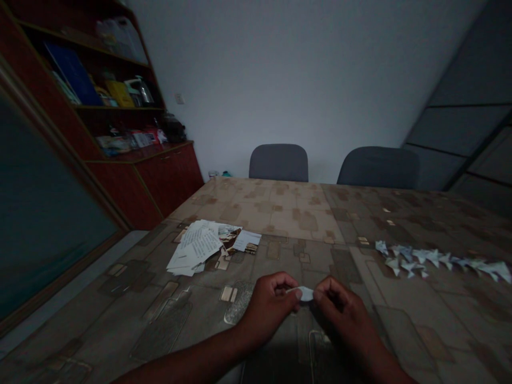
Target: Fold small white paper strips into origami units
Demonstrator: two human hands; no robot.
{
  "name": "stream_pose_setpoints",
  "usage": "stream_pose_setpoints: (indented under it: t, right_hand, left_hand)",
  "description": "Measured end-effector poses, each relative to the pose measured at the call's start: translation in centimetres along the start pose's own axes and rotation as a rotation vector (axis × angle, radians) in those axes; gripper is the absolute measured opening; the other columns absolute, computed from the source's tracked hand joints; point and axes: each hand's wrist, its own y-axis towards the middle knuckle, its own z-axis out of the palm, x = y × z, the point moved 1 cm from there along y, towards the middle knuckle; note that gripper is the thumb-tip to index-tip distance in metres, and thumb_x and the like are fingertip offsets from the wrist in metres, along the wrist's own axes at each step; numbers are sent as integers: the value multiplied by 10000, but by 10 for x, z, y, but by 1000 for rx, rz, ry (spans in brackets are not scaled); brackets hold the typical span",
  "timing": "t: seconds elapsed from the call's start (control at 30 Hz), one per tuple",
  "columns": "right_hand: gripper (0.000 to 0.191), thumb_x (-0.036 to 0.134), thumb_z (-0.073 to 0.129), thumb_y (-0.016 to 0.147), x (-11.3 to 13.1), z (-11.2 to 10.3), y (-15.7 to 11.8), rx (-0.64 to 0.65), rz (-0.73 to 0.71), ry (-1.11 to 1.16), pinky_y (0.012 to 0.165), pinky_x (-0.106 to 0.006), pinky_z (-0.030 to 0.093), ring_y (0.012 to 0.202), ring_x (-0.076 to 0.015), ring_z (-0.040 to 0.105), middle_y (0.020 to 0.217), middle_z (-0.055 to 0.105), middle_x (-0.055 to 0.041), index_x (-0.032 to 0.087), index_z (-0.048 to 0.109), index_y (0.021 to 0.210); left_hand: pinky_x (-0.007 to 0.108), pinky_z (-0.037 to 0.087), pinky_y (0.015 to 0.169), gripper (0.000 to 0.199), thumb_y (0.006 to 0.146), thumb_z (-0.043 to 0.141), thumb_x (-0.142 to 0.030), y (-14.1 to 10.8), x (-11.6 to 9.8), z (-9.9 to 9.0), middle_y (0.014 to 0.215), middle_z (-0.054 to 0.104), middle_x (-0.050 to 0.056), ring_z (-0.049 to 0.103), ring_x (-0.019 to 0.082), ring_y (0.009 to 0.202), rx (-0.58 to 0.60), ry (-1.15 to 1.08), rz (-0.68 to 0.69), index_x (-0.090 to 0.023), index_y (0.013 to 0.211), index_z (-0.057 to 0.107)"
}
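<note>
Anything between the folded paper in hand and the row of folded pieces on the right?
Only the right hand, pinching the folded paper from that side. Past it, just patterned tabletop up to the row of folded pieces.

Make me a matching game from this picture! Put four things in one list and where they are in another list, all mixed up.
Things:
1. the small white paper
2. the stack of papers
3. the row of folded paper shapes
4. the two grey chairs

Places:
A. on the right side of the table
B. held between the fingers of the left hand and right hand
C. beyond the far edge of the table
D. on the left side of the table

Right pairs: 1-B, 2-D, 3-A, 4-C
</note>
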Motion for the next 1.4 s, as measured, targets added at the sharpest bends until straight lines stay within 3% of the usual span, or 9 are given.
stream_pose_setpoints:
  t: [0.13,0.27,0.47,0.57,0.7,0.9,1.03,1.2,1.4]
  right_hand:
    - [301,448,584,803,2,0,1,91,2,-24,507,-247,316,551,-139,409,582,456,30,211,512,630]
    - [320,478,561,827,1,1,0,141,-3,20,490,-249,300,535,-138,390,582,452,26,220,515,644]
    - [348,510,535,858,-2,0,-2,142,-22,36,507,-250,299,541,-135,380,605,444,35,220,506,667]
    - [381,553,541,844,-3,1,-1,115,5,68,501,-246,294,528,-130,374,600,443,42,219,499,665]
    - [410,585,537,837,-4,2,-1,69,44,85,500,-242,292,527,-126,379,600,457,40,213,506,667]
    - [398,568,565,819,0,4,-4,137,1,68,523,-242,316,561,-133,397,602,457,37,208,497,663]
    - [348,515,525,877,6,0,-6,151,-25,53,533,-240,337,594,-137,419,642,464,32,200,556,731]
    - [325,508,568,854,3,0,-4,133,41,160,523,-236,344,578,-133,433,638,478,32,203,569,743]
    - [321,515,632,766,10,1,-2,113,62,169,473,-235,329,520,-128,421,582,476,30,213,565,681]
  left_hand:
    - [211,371,534,175,733,685,-301,4,-3,-7,581,595,-8,524,120,552,-46,64,60,-129,727,653]
    - [204,359,526,195,688,736,-305,7,-5,-11,574,588,-17,509,105,537,-18,22,79,-125,701,662]
    - [227,409,566,291,635,802,-364,11,-7,-15,563,626,18,554,117,536,48,-109,-12,-108,658,666]
    - [225,421,593,329,625,826,-374,13,-5,-16,626,643,21,566,114,573,60,-174,-17,-107,763,690]
    - [223,425,619,329,694,784,-404,11,-6,-15,663,648,31,570,118,615,52,-223,1,-105,803,699]
    - [218,399,592,245,720,728,-356,5,-11,-9,597,601,4,528,110,572,-19,-185,44,-118,715,669]
    - [218,390,572,202,685,716,-319,3,-12,-5,602,589,-6,521,118,570,-75,-36,100,-136,657,634]
    - [205,344,511,161,716,651,-287,-5,-13,1,554,533,-28,455,104,517,-27,140,86,-137,661,631]
    - [210,333,517,172,730,636,-299,-7,-14,3,561,515,-29,443,109,532,-24,181,72,-139,668,631]
